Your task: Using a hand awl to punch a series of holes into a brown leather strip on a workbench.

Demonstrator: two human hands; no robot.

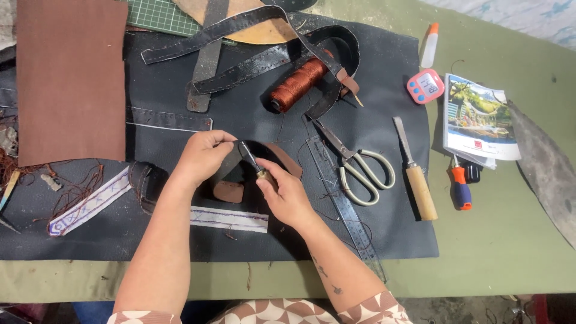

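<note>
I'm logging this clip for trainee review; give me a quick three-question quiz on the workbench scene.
1. True or false: the scissors lie shut on the dark mat.
2. Which lies just right of the scissors? A) spool of brown thread B) wooden-handled chisel C) pink timer
3. Which hand holds the small pointed tool?

Key
1. False: the blades lie slightly apart.
2. B
3. The right hand; the left hand pinches the dark leather strap.
</note>
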